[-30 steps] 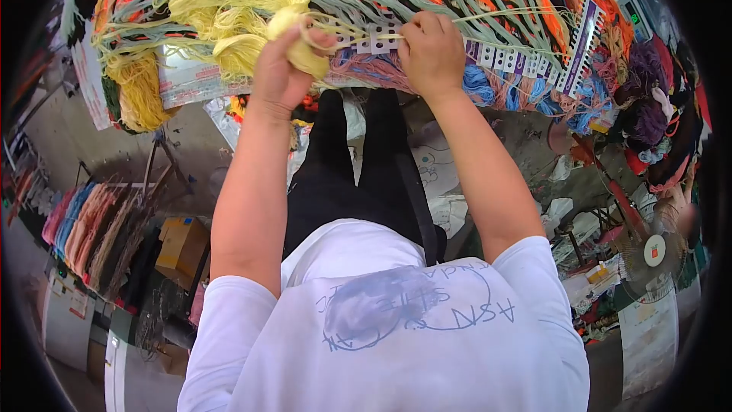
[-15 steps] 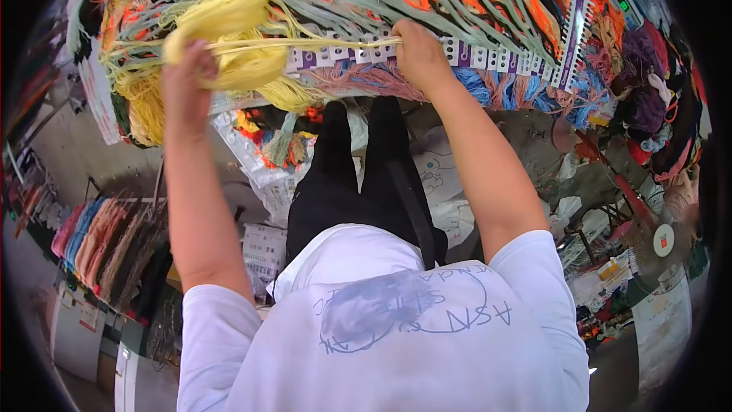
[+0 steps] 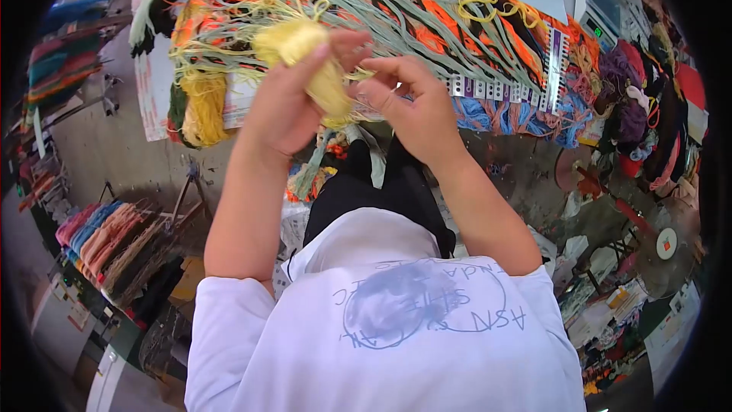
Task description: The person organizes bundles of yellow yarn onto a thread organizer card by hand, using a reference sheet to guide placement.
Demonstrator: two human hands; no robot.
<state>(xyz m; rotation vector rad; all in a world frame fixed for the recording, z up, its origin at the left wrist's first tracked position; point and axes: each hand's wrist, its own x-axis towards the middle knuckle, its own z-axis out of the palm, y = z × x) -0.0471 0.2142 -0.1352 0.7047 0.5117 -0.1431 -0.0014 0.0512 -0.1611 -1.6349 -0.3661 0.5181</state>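
A folded hank of yellow yarn (image 3: 293, 40) rests in my left hand (image 3: 286, 103), between the thumb and the fingers, above the table's near edge. Close beside it, my right hand (image 3: 415, 111) has its thumb and index finger bent together around a thin yellow strand beside the hank. The fingers partly hide the strand. Under and beyond my hands lie long grey-green and orange yarns (image 3: 381, 0). To the right of my right hand runs a row of white and purple cards with holes (image 3: 496, 90).
A longer punched card (image 3: 555, 69) lies at the row's right end. Blue and pink yarn (image 3: 511, 120) lies along the near edge. Yellow yarn (image 3: 206, 111) hangs at the left. A digital scale (image 3: 598, 4) and purple yarn (image 3: 621, 84) sit at the right. Yarn hanks hang on a rack (image 3: 107, 240).
My hands have come together from far apart. My left hand moved right with the yellow hank, which is now more compact, and the strands stretched between the hands are no longer taut. The view has shifted.
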